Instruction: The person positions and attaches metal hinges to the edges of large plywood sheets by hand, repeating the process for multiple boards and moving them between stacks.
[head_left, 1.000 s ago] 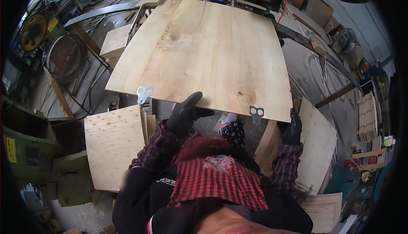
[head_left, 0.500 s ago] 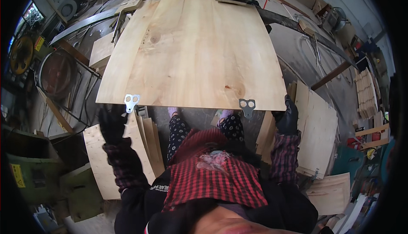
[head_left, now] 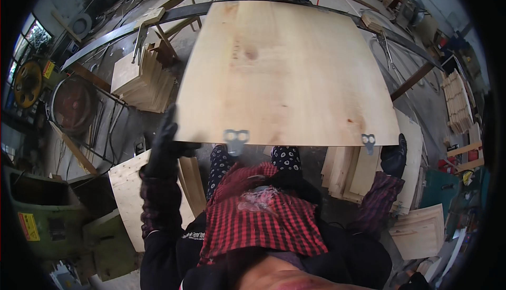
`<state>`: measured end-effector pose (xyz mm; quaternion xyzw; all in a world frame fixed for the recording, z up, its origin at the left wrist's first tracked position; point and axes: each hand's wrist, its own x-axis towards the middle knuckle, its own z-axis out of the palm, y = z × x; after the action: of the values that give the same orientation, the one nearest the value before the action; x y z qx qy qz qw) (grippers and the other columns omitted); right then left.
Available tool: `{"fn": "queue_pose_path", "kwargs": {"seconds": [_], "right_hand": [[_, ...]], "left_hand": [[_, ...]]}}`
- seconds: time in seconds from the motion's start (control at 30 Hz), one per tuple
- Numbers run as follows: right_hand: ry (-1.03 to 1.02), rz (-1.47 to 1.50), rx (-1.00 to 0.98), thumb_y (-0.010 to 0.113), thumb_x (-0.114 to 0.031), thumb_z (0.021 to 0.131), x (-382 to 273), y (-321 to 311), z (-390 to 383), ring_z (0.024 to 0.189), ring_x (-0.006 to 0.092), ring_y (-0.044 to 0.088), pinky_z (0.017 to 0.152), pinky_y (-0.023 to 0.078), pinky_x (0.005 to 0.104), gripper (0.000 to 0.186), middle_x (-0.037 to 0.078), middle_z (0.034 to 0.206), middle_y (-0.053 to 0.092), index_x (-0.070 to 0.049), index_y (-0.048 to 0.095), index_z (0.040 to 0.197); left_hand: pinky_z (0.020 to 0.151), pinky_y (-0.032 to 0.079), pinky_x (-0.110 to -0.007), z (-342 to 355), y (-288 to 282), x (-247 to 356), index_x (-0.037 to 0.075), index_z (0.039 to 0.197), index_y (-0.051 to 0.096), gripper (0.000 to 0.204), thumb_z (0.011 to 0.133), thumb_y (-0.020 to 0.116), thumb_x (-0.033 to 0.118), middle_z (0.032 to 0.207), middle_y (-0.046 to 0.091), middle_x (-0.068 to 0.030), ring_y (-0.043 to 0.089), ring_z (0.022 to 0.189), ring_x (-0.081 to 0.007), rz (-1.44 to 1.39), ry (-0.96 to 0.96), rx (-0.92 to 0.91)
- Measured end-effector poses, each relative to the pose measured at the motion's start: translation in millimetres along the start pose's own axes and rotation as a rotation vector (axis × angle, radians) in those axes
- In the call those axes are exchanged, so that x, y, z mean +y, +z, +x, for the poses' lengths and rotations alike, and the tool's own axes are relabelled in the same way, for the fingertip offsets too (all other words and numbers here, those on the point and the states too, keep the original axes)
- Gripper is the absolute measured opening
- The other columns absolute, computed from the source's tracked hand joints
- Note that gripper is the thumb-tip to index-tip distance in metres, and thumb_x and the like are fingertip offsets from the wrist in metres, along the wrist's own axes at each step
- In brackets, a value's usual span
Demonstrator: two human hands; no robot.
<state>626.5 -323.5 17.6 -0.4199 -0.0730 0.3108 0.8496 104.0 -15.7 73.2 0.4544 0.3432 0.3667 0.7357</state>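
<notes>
Wooden panel (head_left: 295, 74) reaches from the metal rail (head_left: 187, 12) toward the wearer, apparently resting there for support; at the corners away from the rail, open left hand (head_left: 162, 150) seems to steady, right hand's (head_left: 394, 155) grip cannot be told; panel lies further right along the rail than earlier

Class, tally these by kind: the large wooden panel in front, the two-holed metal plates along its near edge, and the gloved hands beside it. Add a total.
Large wooden panel: 1
Metal plates: 2
Gloved hands, left and right: 2
Total: 5
</notes>
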Motion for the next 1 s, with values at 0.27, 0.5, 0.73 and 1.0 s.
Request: {"fn": "queue_pose_path", "kwargs": {"seconds": [0.27,0.5,0.73,1.0], "right_hand": [[-0.069,0.019,-0.025,0.044,-0.031,0.095,-28,-62,62,0.11,0.0227,0.055,0.095,0.043,0.033,0.043,0.011,0.121,0.057,0.0,0.049,0.123],[-0.073,-0.019,-0.063,0.043,-0.036,0.095,-28,-54,77,0.108,0.0229,0.056,0.094,0.044,0.0342,0.045,0.011,0.119,0.059,-0.001,0.05,0.122],[0.167,0.05,-0.319,0.041,-0.05,0.091,18,-20,33,0.101,0.0249,0.058,0.089,0.045,0.0424,0.05,0.01,0.114,0.06,-0.01,0.052,0.118],[0.28,0.091,-0.284,0.048,-0.046,0.089,96,115,-27,0.108,0.0288,0.056,0.091,0.045,0.0449,0.051,0.012,0.123,0.055,-0.01,0.048,0.125]], "left_hand": [[0.055,0.053,-0.03,22,71,-41,0.014,0.142,0.023,0.062,0.089,0.054,0.025,0.132,0.045,-0.0145,0.066,0.075,-0.0226,0.128,0.105,-0.042],[0.052,0.051,-0.03,26,80,-44,0.01,0.145,0.01,0.063,0.094,0.044,0.024,0.132,0.045,-0.0122,0.065,0.065,-0.0233,0.37,0.305,-0.188],[0.05,0.05,-0.029,25,97,-26,0.009,0.145,0.012,0.061,0.095,0.043,0.025,0.137,0.039,-0.0114,0.065,0.065,-0.0242,-0.002,-0.063,-0.071],[0.053,0.051,-0.03,33,85,-34,0.003,0.143,0.016,0.061,0.094,0.044,0.027,0.143,0.03,-0.0121,0.066,0.073,-0.0257,0.067,0.015,-0.132]]}}
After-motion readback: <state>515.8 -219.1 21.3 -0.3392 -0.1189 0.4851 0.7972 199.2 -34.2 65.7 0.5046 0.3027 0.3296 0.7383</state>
